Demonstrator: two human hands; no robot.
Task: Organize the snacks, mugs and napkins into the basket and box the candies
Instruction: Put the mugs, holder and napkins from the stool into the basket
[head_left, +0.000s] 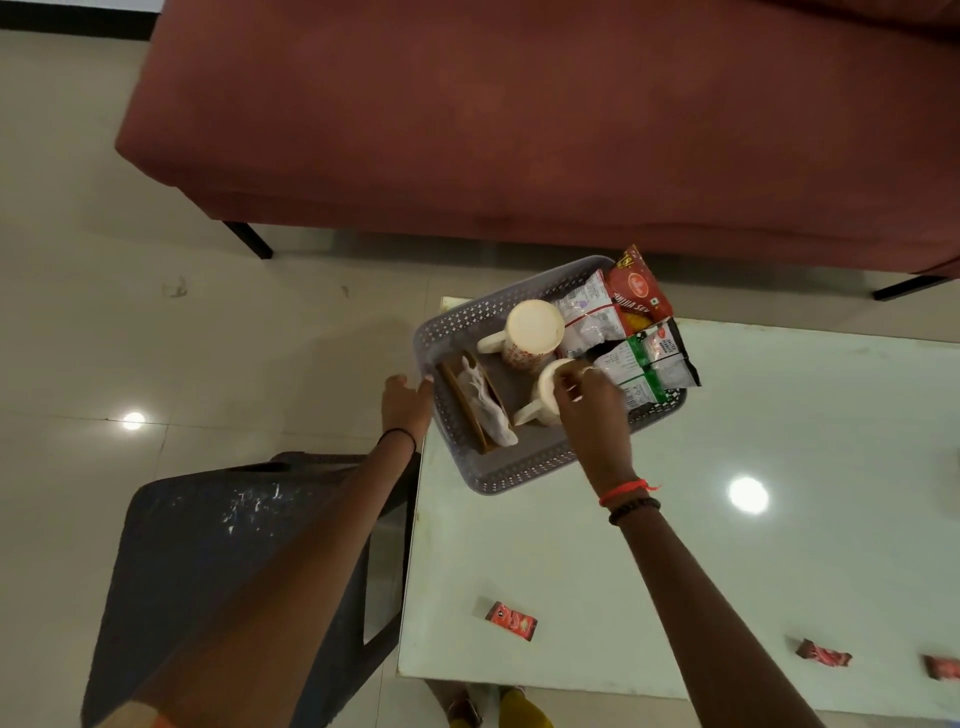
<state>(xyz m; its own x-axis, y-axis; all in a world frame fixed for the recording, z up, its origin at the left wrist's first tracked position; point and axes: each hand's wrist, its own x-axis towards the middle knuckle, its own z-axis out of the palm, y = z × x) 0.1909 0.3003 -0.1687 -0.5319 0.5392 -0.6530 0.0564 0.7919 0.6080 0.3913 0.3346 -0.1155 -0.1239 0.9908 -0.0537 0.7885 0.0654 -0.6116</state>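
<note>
The left hand (405, 405) reaches past the glass table (779, 571) edge and braces the grey basket (519, 475) rim with extended fingers; the right hand (587, 400) grips the nearer mug (545, 392) from above, inside the basket; the operator should seat it flat, clear of the napkin holder (475, 410), before release; the candies (511, 620) lie unboxed on the table.

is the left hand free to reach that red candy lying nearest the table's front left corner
Probably yes. The left hand only touches the basket rim and holds nothing, and the candy lies alone on the table, on that hand's side, with nothing between them.
</note>
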